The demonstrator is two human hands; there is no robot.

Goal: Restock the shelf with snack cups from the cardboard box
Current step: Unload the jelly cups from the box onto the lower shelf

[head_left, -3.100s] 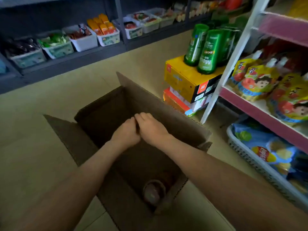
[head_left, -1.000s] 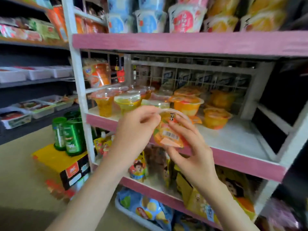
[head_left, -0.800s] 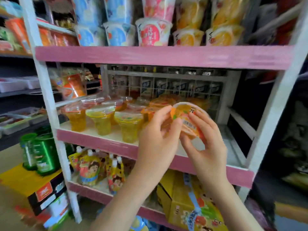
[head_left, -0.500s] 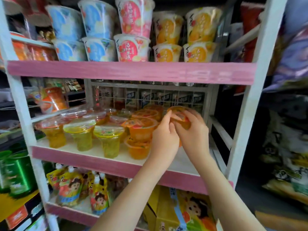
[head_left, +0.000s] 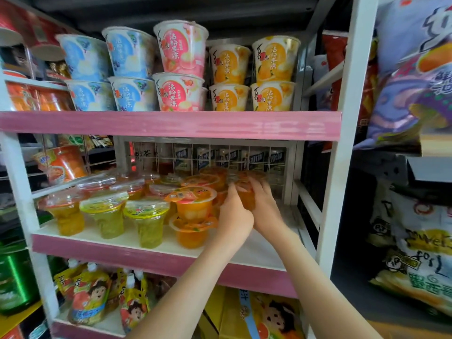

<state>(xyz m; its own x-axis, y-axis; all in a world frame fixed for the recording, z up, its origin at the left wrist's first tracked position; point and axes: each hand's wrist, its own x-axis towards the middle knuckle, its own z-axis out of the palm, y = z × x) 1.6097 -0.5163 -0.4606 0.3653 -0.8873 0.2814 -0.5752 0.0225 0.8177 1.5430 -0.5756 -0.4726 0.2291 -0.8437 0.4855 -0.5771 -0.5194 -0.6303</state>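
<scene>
A white rack's pink-edged middle shelf (head_left: 156,255) is the landmark here. To the right of it, past the white upright (head_left: 342,143), hang large snack bags (head_left: 415,77). On the tier above the shelf stand tall printed jelly cups stacked two high: blue ones (head_left: 129,69) on the left, pink ones (head_left: 181,67) in the middle, orange ones (head_left: 271,77) on the right. Below the shelf sit a yellow carton (head_left: 244,311) and, left of that, spouted cartoon pouches (head_left: 90,297). A wire grid (head_left: 220,157) closes the shelf's back. On the shelf itself clear snack cups stand in rows, yellow-green ones (head_left: 146,218) along the front left and a two-high stack of orange ones (head_left: 193,204) just right of them. Both arms reach over the shelf's front edge toward its back right part, where the left hand (head_left: 234,214) and right hand (head_left: 265,206) curl their fingers round one orange snack cup (head_left: 247,194) from either side, beside the other orange cups; whether it rests on anything cannot be told
</scene>
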